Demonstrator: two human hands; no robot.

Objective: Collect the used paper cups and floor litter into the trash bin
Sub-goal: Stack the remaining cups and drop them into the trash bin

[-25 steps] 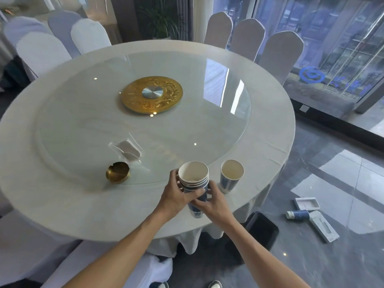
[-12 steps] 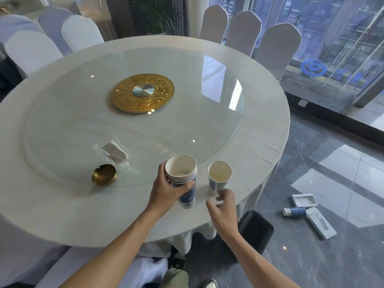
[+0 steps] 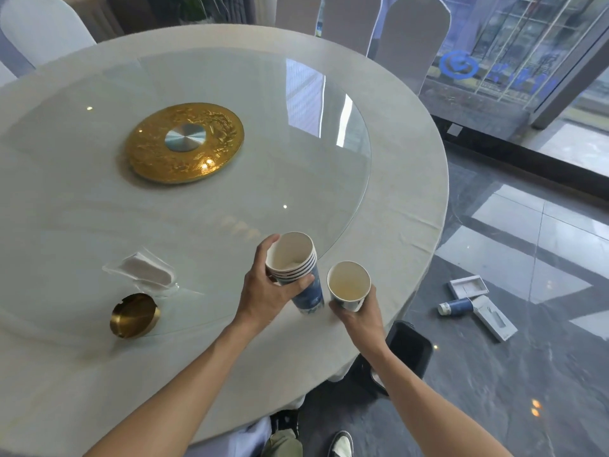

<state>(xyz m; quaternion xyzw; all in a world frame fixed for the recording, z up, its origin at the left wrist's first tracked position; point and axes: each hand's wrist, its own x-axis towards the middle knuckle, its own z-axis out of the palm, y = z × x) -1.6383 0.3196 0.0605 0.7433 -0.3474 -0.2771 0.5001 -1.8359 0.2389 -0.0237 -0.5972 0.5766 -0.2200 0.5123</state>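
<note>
A round bench point(image 3: 389, 206) under a pale cloth carries a glass turntable point(image 3: 263, 133) with a gold disc point(image 3: 184, 143) at its middle, a brass ashtray point(image 3: 134, 315) and a clear napkin holder point(image 3: 145, 270) near the front. The left hand point(image 3: 263, 291) has its grip wrapped round a tilted cup stack point(image 3: 296, 268); the right hand point(image 3: 362, 311) grips a single cup point(image 3: 348, 285) just beside it. On the grey tile floor point(image 3: 527, 374) lie white boxes point(image 3: 494, 318) and a blue tube point(image 3: 456, 306); a black bin point(image 3: 408, 347) sits below the bench edge. Covered chairs point(image 3: 412, 34) ring the far side by glass doors point(image 3: 514, 51).
</note>
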